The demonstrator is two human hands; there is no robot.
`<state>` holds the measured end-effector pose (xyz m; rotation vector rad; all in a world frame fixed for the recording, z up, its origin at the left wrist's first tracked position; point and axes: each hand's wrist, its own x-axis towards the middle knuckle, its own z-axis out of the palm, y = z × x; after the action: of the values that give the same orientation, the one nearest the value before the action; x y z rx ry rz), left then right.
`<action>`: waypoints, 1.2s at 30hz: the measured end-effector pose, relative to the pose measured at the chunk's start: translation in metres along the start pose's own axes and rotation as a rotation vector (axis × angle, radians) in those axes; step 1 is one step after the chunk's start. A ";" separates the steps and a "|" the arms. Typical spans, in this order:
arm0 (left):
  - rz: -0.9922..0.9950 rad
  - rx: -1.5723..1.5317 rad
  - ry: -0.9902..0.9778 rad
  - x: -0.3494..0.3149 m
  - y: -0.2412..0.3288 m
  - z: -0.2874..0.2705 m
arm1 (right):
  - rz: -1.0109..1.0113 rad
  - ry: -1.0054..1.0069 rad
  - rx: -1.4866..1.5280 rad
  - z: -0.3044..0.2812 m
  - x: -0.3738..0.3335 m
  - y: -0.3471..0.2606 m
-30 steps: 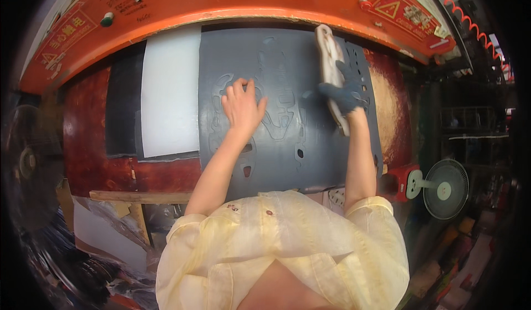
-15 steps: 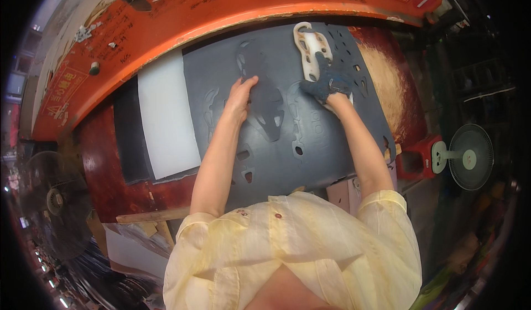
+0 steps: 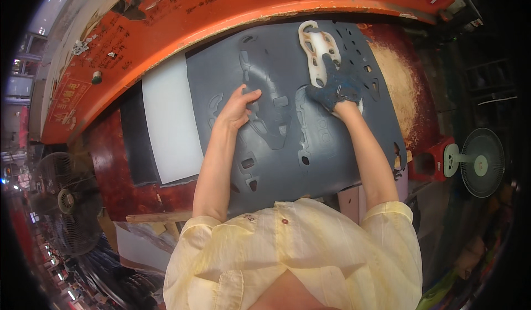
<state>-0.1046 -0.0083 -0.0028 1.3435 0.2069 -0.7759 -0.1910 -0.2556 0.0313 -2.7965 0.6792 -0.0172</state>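
My bare left hand (image 3: 238,108) is over the dark grey sheet (image 3: 271,185), beside a long cut outline in it. Its thumb and forefinger are apart, the other fingers curled beneath; I see nothing between them. My right hand (image 3: 338,87), in a dark work glove, grips a white openwork plate (image 3: 311,43) with rounded holes and brownish edges. That plate lies against the sheet's far right part, its lower portion hidden by the glove. Several shoe-part-like outlines and small holes mark the sheet.
Beyond the sheet runs an orange machine beam (image 3: 221,19). A white sheet (image 3: 171,119) and a black sheet (image 3: 135,138) lie at left on the red worktable (image 3: 105,166). Fans stand at right (image 3: 482,160) and left (image 3: 66,202). A red box-like object (image 3: 426,163) sits at the right edge.
A dark patch beside my left hand now looks lighter, with cut outlines showing. The left thumb has spread outward. The whole view has shifted slightly; the right hand still grips the white plate.
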 end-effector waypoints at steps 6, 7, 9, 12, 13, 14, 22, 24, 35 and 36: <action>-0.034 -0.062 -0.038 0.007 -0.006 -0.017 | -0.003 0.021 -0.025 -0.002 -0.004 0.001; -0.043 -0.076 -0.042 0.006 -0.007 -0.018 | -0.004 0.020 -0.025 -0.002 -0.004 0.002; -0.008 -0.169 -0.027 0.003 -0.010 -0.016 | -0.003 0.021 -0.030 -0.002 -0.004 0.003; 0.018 -0.276 -0.119 0.001 -0.011 -0.014 | -0.006 0.022 -0.038 -0.001 -0.003 0.003; 0.024 -0.306 -0.166 0.001 -0.010 -0.014 | -0.007 0.022 -0.035 -0.001 -0.002 0.003; 0.046 -0.280 -0.199 -0.001 -0.009 -0.015 | -0.007 0.019 -0.037 -0.001 -0.002 0.003; 0.075 -0.245 -0.262 0.000 -0.009 -0.020 | -0.008 0.008 -0.037 0.001 0.000 0.001; 0.074 -0.230 -0.225 0.002 -0.013 -0.021 | -0.015 0.040 -0.035 0.003 0.001 0.001; 0.799 0.470 0.245 -0.055 0.015 0.013 | -0.007 -0.045 0.119 -0.005 -0.002 -0.005; 0.962 0.636 0.380 -0.066 0.022 0.006 | 0.002 -0.085 0.138 -0.005 -0.002 -0.008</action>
<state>-0.1413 0.0117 0.0531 1.9319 -0.4146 0.2696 -0.1892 -0.2491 0.0388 -2.6485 0.6352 0.0531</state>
